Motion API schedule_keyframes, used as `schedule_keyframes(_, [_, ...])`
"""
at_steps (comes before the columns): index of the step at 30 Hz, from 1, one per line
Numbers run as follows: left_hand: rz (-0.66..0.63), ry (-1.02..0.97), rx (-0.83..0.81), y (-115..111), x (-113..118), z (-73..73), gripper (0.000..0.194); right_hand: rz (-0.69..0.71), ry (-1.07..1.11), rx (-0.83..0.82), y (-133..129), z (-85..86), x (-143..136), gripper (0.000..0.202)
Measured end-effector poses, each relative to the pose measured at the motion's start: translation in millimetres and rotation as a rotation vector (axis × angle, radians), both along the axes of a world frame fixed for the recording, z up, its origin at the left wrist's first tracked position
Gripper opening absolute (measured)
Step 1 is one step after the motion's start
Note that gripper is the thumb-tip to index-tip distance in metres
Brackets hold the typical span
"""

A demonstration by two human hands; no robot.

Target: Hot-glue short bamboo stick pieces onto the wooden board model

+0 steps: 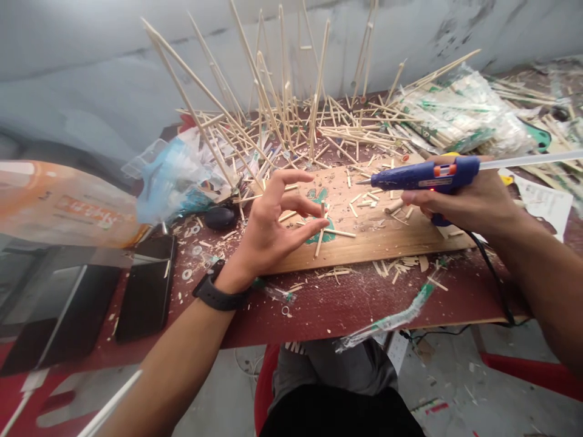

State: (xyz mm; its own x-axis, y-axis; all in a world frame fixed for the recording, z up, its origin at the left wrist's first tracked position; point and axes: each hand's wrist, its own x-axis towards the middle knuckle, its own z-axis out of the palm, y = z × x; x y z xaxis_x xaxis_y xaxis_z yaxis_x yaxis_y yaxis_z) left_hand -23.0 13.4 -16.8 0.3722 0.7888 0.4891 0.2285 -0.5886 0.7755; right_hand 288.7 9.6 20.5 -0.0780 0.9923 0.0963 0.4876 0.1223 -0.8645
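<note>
My left hand (277, 224), wearing a black watch, pinches a short upright wooden stick (323, 210) between the thumb and a finger; its index finger is raised and curved. At the foot of that stick, short sticks cross on the board, one lying sideways (344, 233) and one pointing toward me (319, 244). Whether they are joined cannot be made out. In my right hand (478, 200) is a blue hot glue gun (410, 176), closed around its handle. The nozzle points left above the wooden board (378, 233), apart from the sticks. A long clear glue stick (532, 160) protrudes from its rear.
Tall stick frames (314, 103) stand at the back by the wall among loose sticks. Packaged sticks (464, 112) lie at back right. Phones (146, 291), an orange bag (68, 203) and a black oval object (219, 217) are at left. The glue gun's black cord (494, 273) hangs at right.
</note>
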Motion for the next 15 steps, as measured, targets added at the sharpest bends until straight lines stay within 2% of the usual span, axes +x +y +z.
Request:
schedule_keyframes(7, [0.003, -0.098, -0.021, 1.0, -0.9, 4.8, 0.054, 0.013, -0.01, 0.015, -3.3, 2.1, -1.8, 0.033])
schedule_keyframes(15, [0.036, -0.133, -0.008, 3.8, -2.4, 4.4, 0.056, -0.155, 0.079, 0.009, -12.9, 16.4, 0.5, 0.039])
